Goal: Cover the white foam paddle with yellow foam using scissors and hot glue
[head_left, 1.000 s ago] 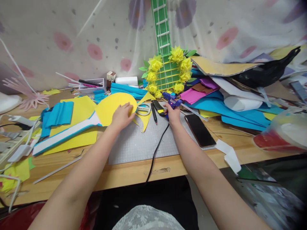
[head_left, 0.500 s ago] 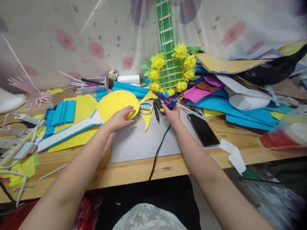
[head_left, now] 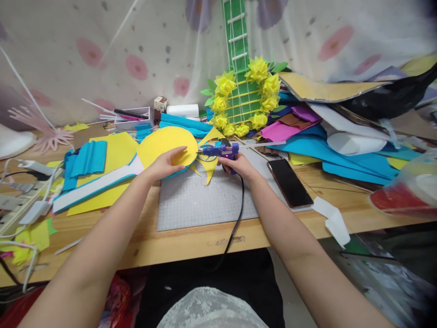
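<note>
My left hand [head_left: 164, 165] grips the near right edge of a round yellow paper piece [head_left: 165, 141], fingers on its face and thumb by its blue rim. A white strip with blue edges [head_left: 99, 186] runs from this round piece to the lower left. In my right hand [head_left: 239, 165] is a blue glue gun [head_left: 220, 151], its nozzle close to the round piece's right edge. A clear glue stick [head_left: 262, 144] sticks out of the gun's back, and a black cord [head_left: 241, 205] hangs from it. Scissors, partly hidden, lie behind the nozzle.
Under my hands lies a grey cutting mat [head_left: 198, 209], with a phone [head_left: 289, 182] on its right. A green guitar shape with yellow paper flowers [head_left: 257, 68] stands at the back. Coloured sheets [head_left: 341, 155] pile up at right; a power strip [head_left: 20, 200] lies at left.
My right hand has turned the glue gun and brought its nozzle left, to the round piece's edge. The left hand has shifted slightly left, and the blue rim shows more.
</note>
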Available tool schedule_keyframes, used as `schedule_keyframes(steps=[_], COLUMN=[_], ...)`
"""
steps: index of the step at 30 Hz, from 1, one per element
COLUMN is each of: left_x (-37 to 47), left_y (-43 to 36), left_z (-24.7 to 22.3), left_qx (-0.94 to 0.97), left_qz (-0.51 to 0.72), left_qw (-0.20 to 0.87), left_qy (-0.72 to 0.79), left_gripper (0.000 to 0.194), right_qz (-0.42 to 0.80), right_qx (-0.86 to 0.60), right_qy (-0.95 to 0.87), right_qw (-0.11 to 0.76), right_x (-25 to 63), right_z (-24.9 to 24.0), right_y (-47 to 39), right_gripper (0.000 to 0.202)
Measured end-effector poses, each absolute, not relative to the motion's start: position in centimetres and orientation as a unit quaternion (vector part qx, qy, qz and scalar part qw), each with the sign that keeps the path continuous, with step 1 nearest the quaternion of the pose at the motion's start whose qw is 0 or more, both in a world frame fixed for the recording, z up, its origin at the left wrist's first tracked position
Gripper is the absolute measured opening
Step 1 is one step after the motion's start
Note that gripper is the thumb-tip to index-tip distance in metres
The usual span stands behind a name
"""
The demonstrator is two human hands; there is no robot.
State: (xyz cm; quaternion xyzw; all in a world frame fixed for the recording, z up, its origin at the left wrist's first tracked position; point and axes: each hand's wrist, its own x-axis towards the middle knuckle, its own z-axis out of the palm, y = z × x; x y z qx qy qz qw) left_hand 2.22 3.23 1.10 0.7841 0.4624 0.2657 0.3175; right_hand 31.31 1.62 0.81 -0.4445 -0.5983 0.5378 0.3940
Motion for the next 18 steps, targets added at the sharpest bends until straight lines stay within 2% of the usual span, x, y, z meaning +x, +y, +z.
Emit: schedule_keyframes(steps=[4,11,18], left_x=[2.4,-0.2,-1.7], left_y=[2.5,0.1,-0.9], left_z=[2.6,4.0,3.3], left_qx=[0.796,0.84,0.771], left_qz=[0.223,0.132,0.219], left_qw=[0.27,0.199,0.226], left_qy=[0.493,0.487,0.554], left_gripper=[0.073,0.072,0.071], right_qz=[0.547,0.463,0.436], right_qx=[-0.441,-0.452,-0.455], right_qy=[-0.633,-0.704,-0.705], right_qw=[0.323,0.294,0.325], right_x=[30.8,30.1,29.6], right_z=[0.9,0.5,1.3], right_y=[1.1,0.9,0.3], right_gripper=[0.037,0.041,0.04])
